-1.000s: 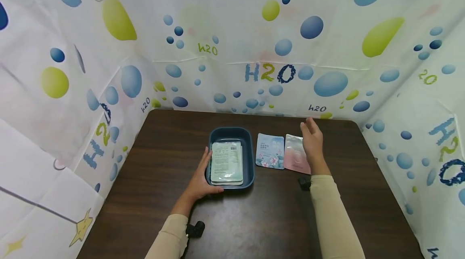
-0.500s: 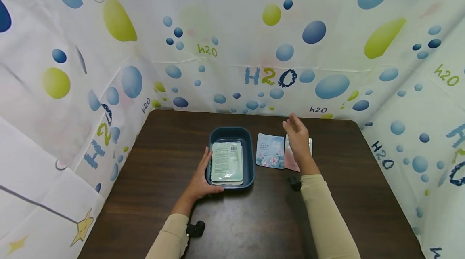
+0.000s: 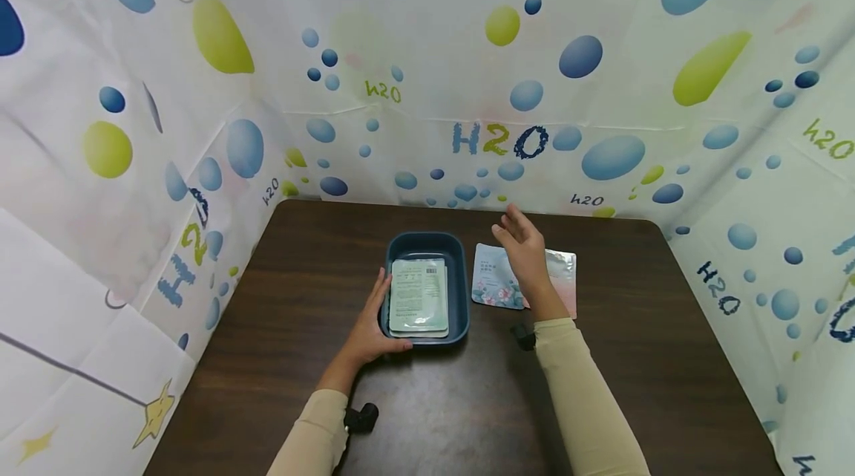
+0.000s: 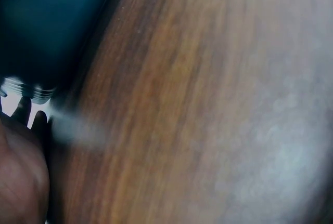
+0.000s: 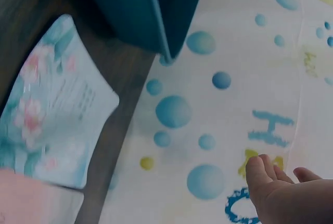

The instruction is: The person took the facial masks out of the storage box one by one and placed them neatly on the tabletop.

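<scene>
A dark blue rectangular tray [image 3: 461, 290] stands on the table with pale green printed sachets [image 3: 418, 298] stacked in it. My left hand [image 3: 364, 333] rests against its near left corner, fingers extended along the left side and thumb along the front. Right of the tray lie two flat sachets side by side: a light blue flowered one [image 3: 490, 279] and a pink and silver one [image 3: 564, 275]. Over them hovers my right hand [image 3: 526, 257], fingers extended and holding nothing, partly covering both in the head view. The right wrist view shows the flowered sachet [image 5: 57, 104] close to the tray [image 5: 125, 16].
The dark brown wooden table [image 3: 280, 298] reaches up to a white curtain [image 3: 427, 75] with blue and green bubble prints behind and at both sides. A small black wrist camera [image 3: 361, 418] sits on the left wrist, another [image 3: 524, 336] on the right.
My right hand has moved left from over the pink sachet to above where the two sachets meet, uncovering the pink one's right part. The left hand and tray stay put.
</scene>
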